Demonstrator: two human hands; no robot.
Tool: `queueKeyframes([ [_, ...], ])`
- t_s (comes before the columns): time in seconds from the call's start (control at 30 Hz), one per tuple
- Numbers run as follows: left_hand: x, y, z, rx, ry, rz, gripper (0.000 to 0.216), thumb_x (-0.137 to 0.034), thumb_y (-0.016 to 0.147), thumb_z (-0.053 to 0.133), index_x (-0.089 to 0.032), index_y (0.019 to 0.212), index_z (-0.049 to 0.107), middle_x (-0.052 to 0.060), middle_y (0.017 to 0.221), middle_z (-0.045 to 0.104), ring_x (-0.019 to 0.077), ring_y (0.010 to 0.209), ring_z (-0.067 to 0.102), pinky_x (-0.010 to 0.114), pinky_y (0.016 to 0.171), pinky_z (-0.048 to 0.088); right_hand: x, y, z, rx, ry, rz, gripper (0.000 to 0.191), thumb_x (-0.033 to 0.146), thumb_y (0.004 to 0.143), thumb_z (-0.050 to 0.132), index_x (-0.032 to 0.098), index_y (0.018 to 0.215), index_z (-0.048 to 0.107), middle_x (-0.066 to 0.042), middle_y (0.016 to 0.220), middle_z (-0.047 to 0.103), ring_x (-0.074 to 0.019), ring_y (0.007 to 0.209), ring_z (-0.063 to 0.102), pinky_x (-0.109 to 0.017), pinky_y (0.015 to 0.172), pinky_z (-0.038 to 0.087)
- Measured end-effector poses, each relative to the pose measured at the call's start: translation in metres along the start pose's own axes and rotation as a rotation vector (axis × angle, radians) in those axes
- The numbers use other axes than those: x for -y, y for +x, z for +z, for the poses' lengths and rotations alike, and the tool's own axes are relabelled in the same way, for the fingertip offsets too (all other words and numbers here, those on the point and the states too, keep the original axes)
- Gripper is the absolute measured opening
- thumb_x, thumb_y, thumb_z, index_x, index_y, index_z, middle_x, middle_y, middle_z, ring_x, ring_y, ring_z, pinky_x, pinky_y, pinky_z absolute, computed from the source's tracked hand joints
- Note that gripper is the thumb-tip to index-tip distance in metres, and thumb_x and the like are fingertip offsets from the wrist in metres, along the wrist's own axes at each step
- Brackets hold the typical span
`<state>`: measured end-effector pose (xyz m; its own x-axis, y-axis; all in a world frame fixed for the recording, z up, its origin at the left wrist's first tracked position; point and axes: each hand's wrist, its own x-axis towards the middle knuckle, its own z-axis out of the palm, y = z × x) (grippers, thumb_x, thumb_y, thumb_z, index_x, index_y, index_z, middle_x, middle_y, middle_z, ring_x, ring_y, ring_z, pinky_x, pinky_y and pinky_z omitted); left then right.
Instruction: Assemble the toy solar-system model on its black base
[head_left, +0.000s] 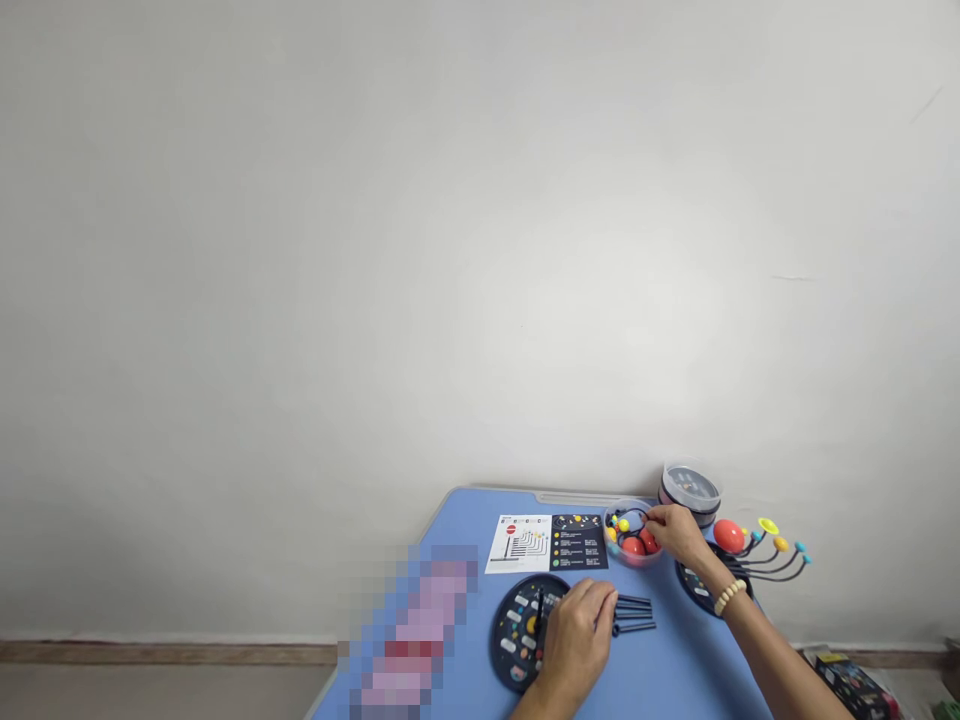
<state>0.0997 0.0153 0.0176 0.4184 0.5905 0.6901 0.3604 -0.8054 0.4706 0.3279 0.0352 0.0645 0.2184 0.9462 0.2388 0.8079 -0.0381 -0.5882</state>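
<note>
My left hand (pixel 577 636) is closed, over the right edge of a round black base (pixel 514 640) with a space print and a short upright post. Several thin black rods (pixel 636 614) lie on the table beside its fingers; what the fingers hold is hidden. Over the rim of a clear plastic tub (pixel 636 562), my right hand (pixel 677 534) is closed in a pinch. Red balls (pixel 634 546), small yellow and blue balls and dark curved pieces are in the tub. I cannot make out what the right fingertips grip.
An unfolded instruction sheet (pixel 517 545) lies on the blue table (pixel 465 510). At the right edge, an assembled planet model (pixel 729 536) has curved arms reaching past the table. Behind it stand stacked clear tubs (pixel 690 490). A printed box (pixel 855 686) sits lower right. A blurred patch covers the left side.
</note>
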Motion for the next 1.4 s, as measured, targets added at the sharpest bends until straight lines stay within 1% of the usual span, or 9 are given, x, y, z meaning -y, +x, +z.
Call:
queueKeyframes([
  [0.1, -0.001, 0.002, -0.002, 0.022, -0.030, -0.024, 0.032, -0.020, 0.096, 0.039, -0.020, 0.084, 0.069, 0.006, 0.074, 0.071, 0.0206, 0.068, 0.069, 0.028, 0.063, 0.054, 0.010, -0.010, -0.010, -0.042, 0.042, -0.047, 0.029, 0.023, 0.086, 0.047, 0.015, 0.062, 0.063, 0.004, 0.053, 0.052, -0.0116, 0.053, 0.044, -0.026, 0.053, 0.031],
  [0.27, -0.008, 0.002, -0.012, 0.061, -0.057, -0.086, 0.031, -0.016, 0.093, 0.040, -0.018, 0.108, 0.067, 0.010, 0.095, 0.076, 0.0242, 0.085, 0.073, 0.033, 0.074, 0.057, 0.024, -0.054, -0.022, 0.034, 0.099, -0.132, 0.027, 0.027, 0.085, 0.049, 0.017, 0.068, 0.067, 0.003, 0.058, 0.057, -0.0131, 0.057, 0.047, -0.024, 0.055, 0.033],
  [0.43, -0.017, -0.014, -0.021, 0.139, -0.134, -0.169, 0.022, -0.016, 0.090, 0.046, -0.020, 0.097, 0.067, 0.006, 0.082, 0.074, 0.0211, 0.073, 0.071, 0.029, 0.067, 0.056, 0.017, -0.099, -0.020, 0.093, 0.056, -0.098, 0.023, 0.025, 0.082, 0.051, 0.018, 0.072, 0.071, -0.001, 0.061, 0.063, -0.0175, 0.062, 0.054, -0.026, 0.061, 0.038],
  [0.53, -0.014, -0.030, -0.016, 0.156, -0.175, -0.199, 0.020, -0.017, 0.088, 0.049, -0.020, 0.097, 0.066, 0.004, 0.079, 0.072, 0.0187, 0.064, 0.068, 0.026, 0.061, 0.054, 0.012, -0.115, -0.017, 0.121, 0.034, -0.041, 0.026, 0.026, 0.083, 0.049, 0.020, 0.075, 0.073, -0.003, 0.067, 0.067, -0.0198, 0.066, 0.057, -0.026, 0.063, 0.040],
  [0.6, -0.009, -0.039, -0.008, 0.110, -0.181, -0.207, 0.021, -0.016, 0.085, 0.052, -0.021, 0.100, 0.066, 0.004, 0.080, 0.071, 0.0175, 0.061, 0.065, 0.025, 0.057, 0.052, 0.014, -0.122, -0.015, 0.157, 0.037, -0.022, 0.026, 0.024, 0.083, 0.047, 0.020, 0.074, 0.072, -0.002, 0.066, 0.068, -0.0196, 0.067, 0.057, -0.026, 0.063, 0.039],
  [0.83, 0.001, -0.055, 0.011, 0.181, -0.203, -0.162, 0.044, -0.007, 0.075, 0.057, -0.024, 0.115, 0.062, 0.005, 0.101, 0.069, 0.0184, 0.074, 0.064, 0.026, 0.064, 0.052, 0.033, -0.137, -0.005, 0.288, 0.044, -0.061, 0.024, 0.016, 0.079, 0.046, 0.018, 0.071, 0.068, -0.001, 0.068, 0.069, -0.0164, 0.066, 0.057, -0.024, 0.063, 0.036],
  [1.1, -0.005, -0.050, 0.010, 0.339, -0.018, -0.163, 0.036, 0.006, 0.063, 0.052, -0.021, 0.084, 0.062, 0.001, 0.082, 0.067, 0.0193, 0.076, 0.061, 0.028, 0.072, 0.050, 0.032, -0.143, 0.002, 0.310, 0.028, 0.015, 0.030, 0.013, 0.076, 0.051, 0.020, 0.092, 0.075, -0.003, 0.079, 0.075, -0.0197, 0.075, 0.065, -0.024, 0.070, 0.041],
  [1.3, -0.001, -0.053, 0.020, 0.358, 0.097, -0.028, 0.032, 0.006, 0.070, 0.048, -0.021, 0.082, 0.062, 0.003, 0.082, 0.066, 0.0208, 0.079, 0.061, 0.029, 0.071, 0.049, 0.026, -0.145, 0.004, 0.284, -0.073, -0.017, 0.036, 0.012, 0.080, 0.049, 0.023, 0.104, 0.073, -0.006, 0.096, 0.074, -0.0215, 0.091, 0.066, -0.025, 0.079, 0.042],
  [1.4, 0.002, -0.057, 0.028, 0.366, 0.158, -0.038, 0.031, 0.005, 0.069, 0.049, -0.021, 0.080, 0.060, 0.003, 0.081, 0.065, 0.0206, 0.078, 0.059, 0.028, 0.070, 0.047, 0.022, -0.145, 0.008, 0.285, -0.090, -0.046, 0.037, 0.010, 0.080, 0.049, 0.024, 0.105, 0.072, -0.006, 0.097, 0.071, -0.0193, 0.091, 0.065, -0.024, 0.079, 0.042],
])
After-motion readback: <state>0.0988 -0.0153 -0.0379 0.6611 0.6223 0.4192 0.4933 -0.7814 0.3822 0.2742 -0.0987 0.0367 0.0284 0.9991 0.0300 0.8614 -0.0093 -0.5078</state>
